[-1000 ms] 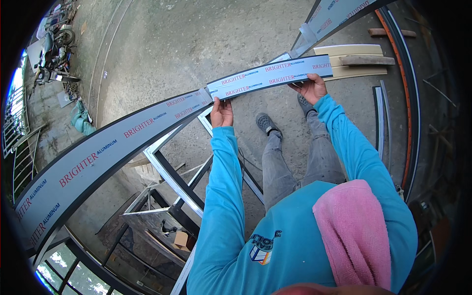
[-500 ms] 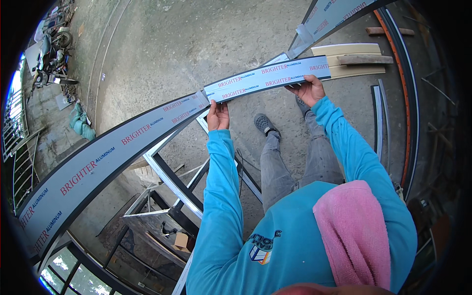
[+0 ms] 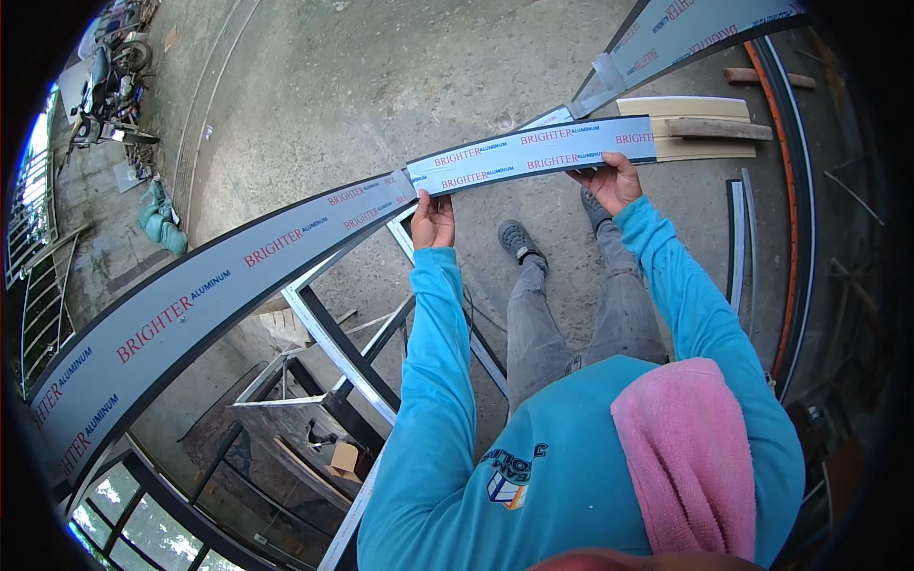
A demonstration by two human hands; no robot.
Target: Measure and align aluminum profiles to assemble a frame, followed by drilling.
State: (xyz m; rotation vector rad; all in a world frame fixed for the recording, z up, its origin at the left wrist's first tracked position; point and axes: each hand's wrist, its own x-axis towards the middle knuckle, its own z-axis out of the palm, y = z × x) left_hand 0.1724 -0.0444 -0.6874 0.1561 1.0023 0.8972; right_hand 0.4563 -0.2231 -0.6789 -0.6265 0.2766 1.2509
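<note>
A short aluminum profile with a printed light-blue protective film spans between my two hands. My left hand pinches its lower edge near the left end, thumb on the film. Toward the other end, my right hand grips the same edge, thumb on top and fingers underneath. The short piece's left end meets the end of a long film-covered aluminum profile reaching to the lower left. Behind its right part, another film-covered profile slants to the upper right, with clear film or tape at its end.
Below the long profile stands a metal frame beside a low bench holding a small cardboard box. Cream boards under a wooden piece lie at right, near a long orange-and-black bar. A motorcycle stands far left.
The whole view has shifted slightly, so most things sit a little farther right. Both hands keep their hold on the short profile, which still meets the long one.
</note>
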